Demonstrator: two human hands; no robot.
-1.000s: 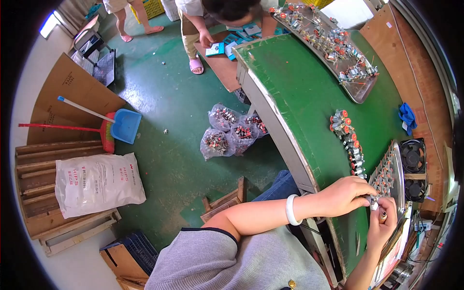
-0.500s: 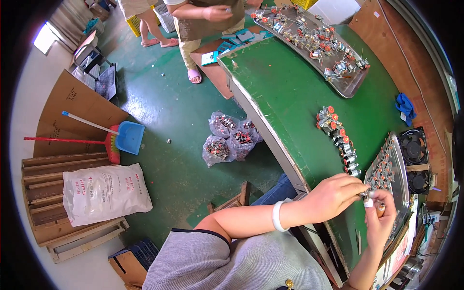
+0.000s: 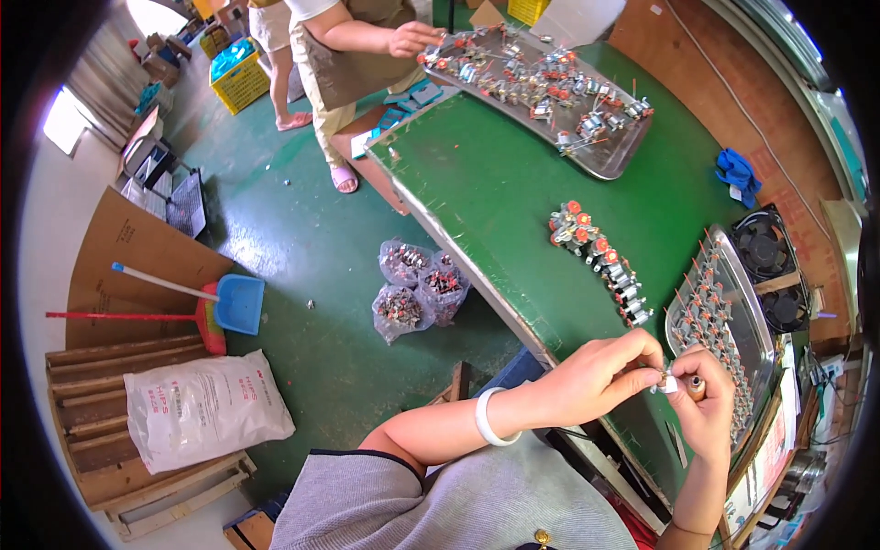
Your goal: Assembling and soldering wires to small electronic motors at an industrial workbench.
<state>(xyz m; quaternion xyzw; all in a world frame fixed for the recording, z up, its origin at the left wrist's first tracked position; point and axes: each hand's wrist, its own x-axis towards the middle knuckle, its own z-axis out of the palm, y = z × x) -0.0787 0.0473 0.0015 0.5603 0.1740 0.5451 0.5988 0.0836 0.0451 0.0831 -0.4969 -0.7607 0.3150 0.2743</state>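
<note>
The person's left hand [image 3: 610, 376] and right hand [image 3: 704, 403] met over the near edge of a green-topped workbench [image 3: 477, 192], both closed in a pinch on one small silvery metal part [image 3: 661, 381], so little of which showed that its shape could not be told. Gripping it from both sides likely kept so small a part steady. The right hand also held a tool with a rounded brown handle [image 3: 697, 389] against its fingers, probably so that it need not be put down; the working end was hidden.

A curved row of silver components with orange-red discs [image 3: 600, 257] lay on the green top just beyond the left hand, seemingly in easy reach. Beside the right hand, a shallow metal tray [image 3: 753, 321] bore similar components in close ranks, their thin reddish leads sticking up, an order that would keep them from tangling. On a farther brown-grey metal tray [image 3: 621, 163], more components lay loosely scattered.

Compared with half a second earlier, the pinch looked much the same, and the row kept its order. The view had swung, so bench and trays appeared farther left. The clearest change was across the bench: the co-worker's hand [image 3: 415, 39], earlier raised apart from the farther tray, was now at its far end.
</note>
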